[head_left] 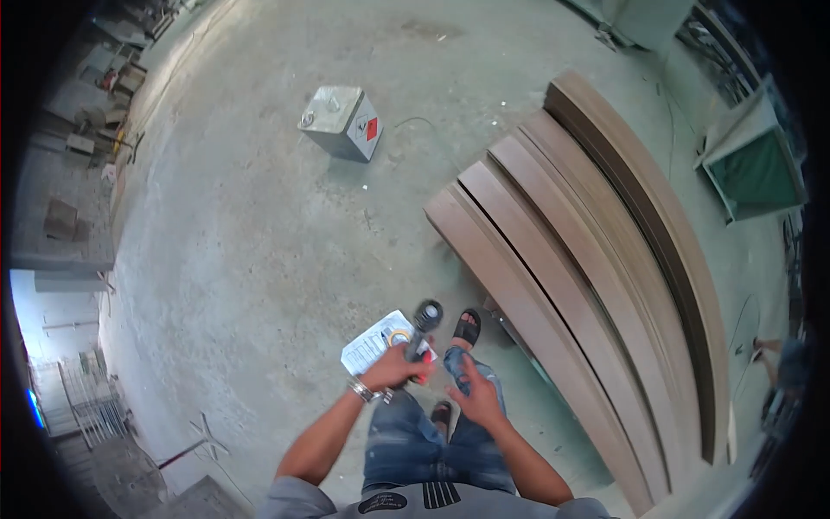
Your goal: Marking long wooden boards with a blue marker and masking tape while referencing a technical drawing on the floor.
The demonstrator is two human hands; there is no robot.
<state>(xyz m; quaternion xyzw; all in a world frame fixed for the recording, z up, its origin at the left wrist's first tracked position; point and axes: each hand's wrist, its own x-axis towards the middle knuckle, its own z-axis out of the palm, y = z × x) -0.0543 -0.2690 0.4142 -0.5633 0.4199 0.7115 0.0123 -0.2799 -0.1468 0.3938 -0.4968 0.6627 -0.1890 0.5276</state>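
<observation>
Left hand grip encloses spray gun handle.

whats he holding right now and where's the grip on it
The left hand grips a dark tool with a round head by its lower handle end. The right hand is open and holds nothing.
</observation>
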